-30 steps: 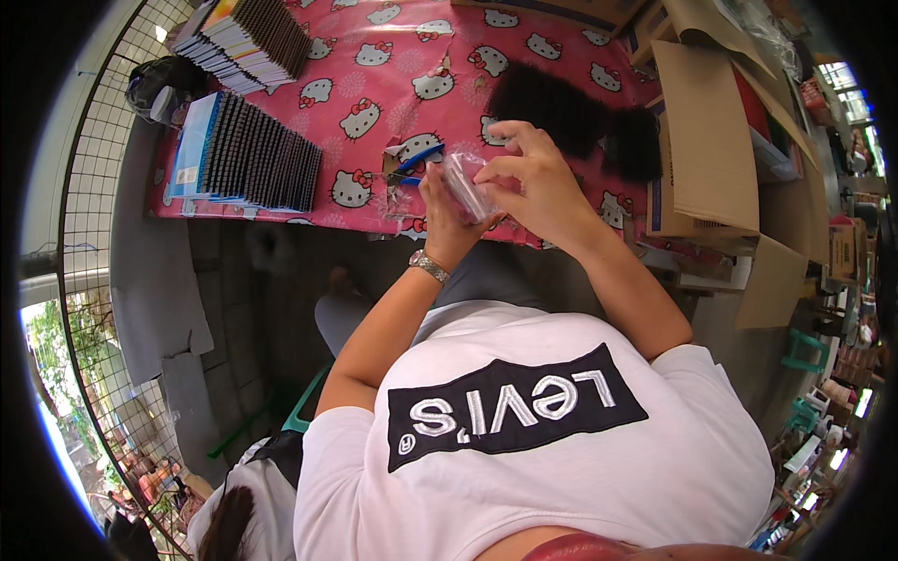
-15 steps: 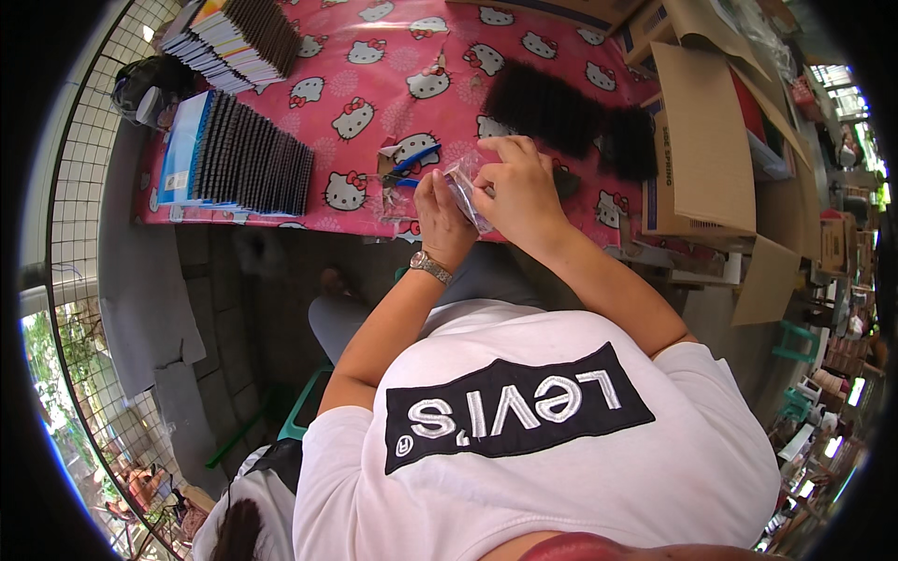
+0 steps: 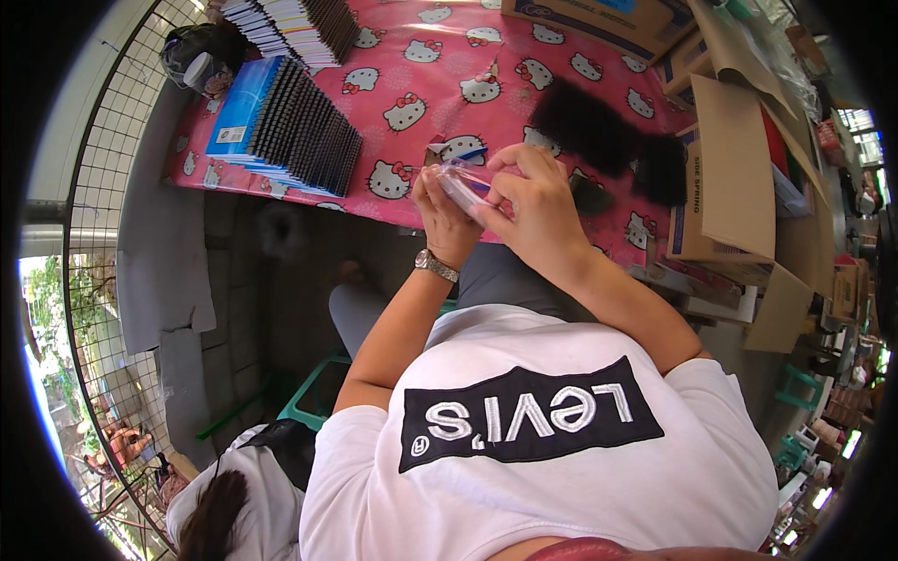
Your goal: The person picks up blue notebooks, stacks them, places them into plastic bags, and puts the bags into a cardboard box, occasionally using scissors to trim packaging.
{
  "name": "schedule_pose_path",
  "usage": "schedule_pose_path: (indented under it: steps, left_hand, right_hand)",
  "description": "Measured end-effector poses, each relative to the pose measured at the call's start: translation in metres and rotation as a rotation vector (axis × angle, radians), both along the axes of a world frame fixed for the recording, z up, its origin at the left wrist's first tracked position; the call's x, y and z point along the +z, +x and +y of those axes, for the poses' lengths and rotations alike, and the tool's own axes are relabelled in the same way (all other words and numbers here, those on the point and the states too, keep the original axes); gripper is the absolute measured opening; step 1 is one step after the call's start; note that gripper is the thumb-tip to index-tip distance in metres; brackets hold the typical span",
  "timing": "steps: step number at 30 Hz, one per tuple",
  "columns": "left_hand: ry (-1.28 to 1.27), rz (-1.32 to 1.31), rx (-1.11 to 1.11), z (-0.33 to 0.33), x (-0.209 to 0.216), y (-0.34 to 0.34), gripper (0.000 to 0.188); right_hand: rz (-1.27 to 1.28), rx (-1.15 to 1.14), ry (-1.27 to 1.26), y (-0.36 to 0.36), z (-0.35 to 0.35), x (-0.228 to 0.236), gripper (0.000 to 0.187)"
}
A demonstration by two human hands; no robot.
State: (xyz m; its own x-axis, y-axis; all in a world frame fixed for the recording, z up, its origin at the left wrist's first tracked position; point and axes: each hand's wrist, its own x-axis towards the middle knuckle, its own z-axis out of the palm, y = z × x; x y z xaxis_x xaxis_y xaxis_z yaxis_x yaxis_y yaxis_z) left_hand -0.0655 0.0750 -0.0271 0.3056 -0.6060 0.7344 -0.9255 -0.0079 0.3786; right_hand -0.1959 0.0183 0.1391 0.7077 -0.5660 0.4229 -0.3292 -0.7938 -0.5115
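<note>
Over the near edge of the pink, cartoon-printed table cover (image 3: 412,154), my left hand (image 3: 447,222) holds a small clear plastic packet (image 3: 462,190) between thumb and fingers. A watch is on that wrist. My right hand (image 3: 535,199) pinches the packet's other side, its fingers bent and the thumb against the plastic. What lies inside the packet is too small to make out. Behind it, a blue tool with a slim handle (image 3: 475,154) rests on the cover, partly hidden by the packet and my hand.
Stacked blue spiral-bound notebooks (image 3: 290,126) stand at the left, with another stack (image 3: 309,33) behind. Black, coil-like bundles (image 3: 585,126) lie right of my hands. An open cardboard box (image 3: 734,168) stands at the right edge; another box (image 3: 608,28) is at the back.
The whole view has shifted, so the table things appear further right. The packet has turned in my hands and shows more of its length; my right fingers have curled more around its side.
</note>
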Motion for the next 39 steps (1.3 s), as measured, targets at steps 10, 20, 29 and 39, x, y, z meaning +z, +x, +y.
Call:
schedule_pose_path:
  steps: [10, 20, 29, 39]
  left_hand:
    - [0.219, 0.276, -0.228, 0.034, -0.068, 0.021, 0.086]
    - [0.113, 1.818, -0.579, 0.041, 0.037, 0.029, 0.064]
    - [0.043, 2.127, -1.122, 0.018, 0.125, 0.017, 0.062]
    - [0.375, 1.34, -1.028, -0.033, 0.189, -0.017, 0.03]
  right_hand:
    - [-0.313, 0.343, -0.535, -0.029, 0.025, 0.033, 0.022]
    - [-0.394, -0.124, -0.051, -0.063, -0.046, -0.015, 0.036]
    - [-0.099, 0.035, -0.494, -0.05, -0.043, -0.027, 0.034]
    - [-0.275, -0.008, 0.253, -0.102, -0.073, 0.079, 0.079]
